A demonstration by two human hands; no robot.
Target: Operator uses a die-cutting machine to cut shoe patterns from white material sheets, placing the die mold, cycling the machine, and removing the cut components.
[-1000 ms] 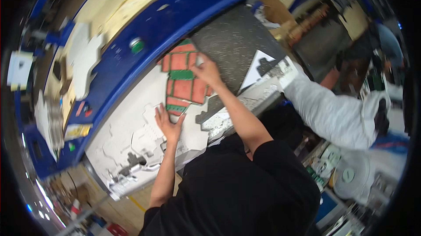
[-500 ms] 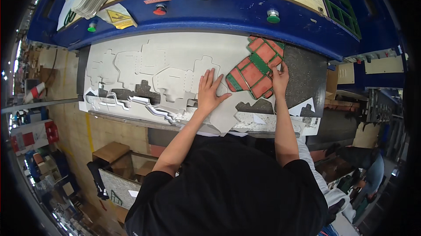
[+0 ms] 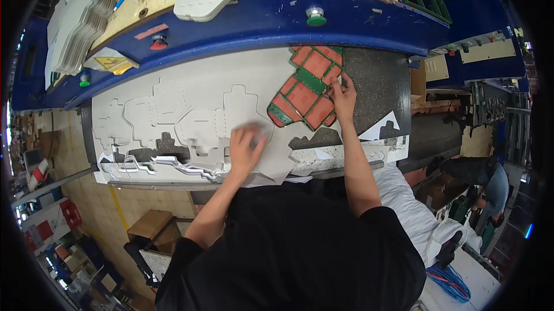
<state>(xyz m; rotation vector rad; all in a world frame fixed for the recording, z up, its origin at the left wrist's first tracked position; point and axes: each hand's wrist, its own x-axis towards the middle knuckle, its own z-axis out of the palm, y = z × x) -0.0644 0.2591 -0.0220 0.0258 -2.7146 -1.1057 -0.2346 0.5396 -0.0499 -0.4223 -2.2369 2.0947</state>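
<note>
Just left of the right hand (image 3: 343,96): red-and-green panel (image 3: 301,98), edge pinched; farther left, blurred left hand (image 3: 247,146), fingers loose, over pale sheet (image 3: 202,83).

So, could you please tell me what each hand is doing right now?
Left hand: open and blurred, over the white sheet, nothing visibly held.
Right hand: holding the right-hand edge of the red-and-green panel.
</note>
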